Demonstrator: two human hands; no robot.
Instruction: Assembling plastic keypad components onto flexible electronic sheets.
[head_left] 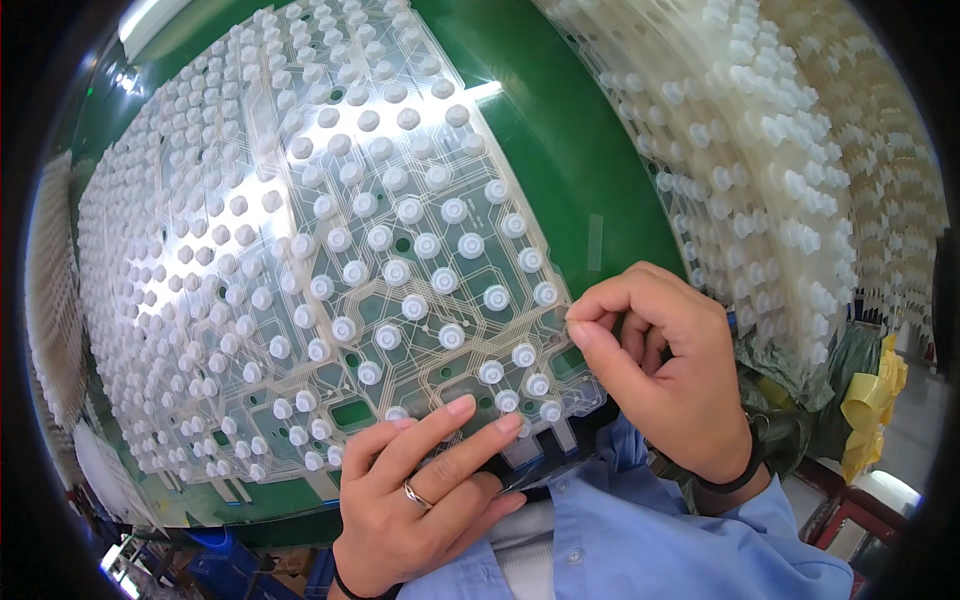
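A clear keyboard membrane sheet [470, 305] with fine printed traces and rows of white rubber domes lies before me on a green surface. My left hand [420, 500], with a ring on one finger, is open at the sheet's near edge. Its stretched fingertips rest on or just over the lowest domes. My right hand [665, 365] is closed in a pinch, thumb against forefinger, at the sheet's right edge. Whether the fingertips grip the edge or something small there, I cannot make out. The other right fingers are curled in.
More domed membrane covers the left side of the green table [540, 130]. Tall stacks of domed sheets [740, 180] stand at the right, with another stack [52, 290] at the far left. Dark green plastic [790, 370] and a yellow wrapping [872, 410] lie beyond my right wrist.
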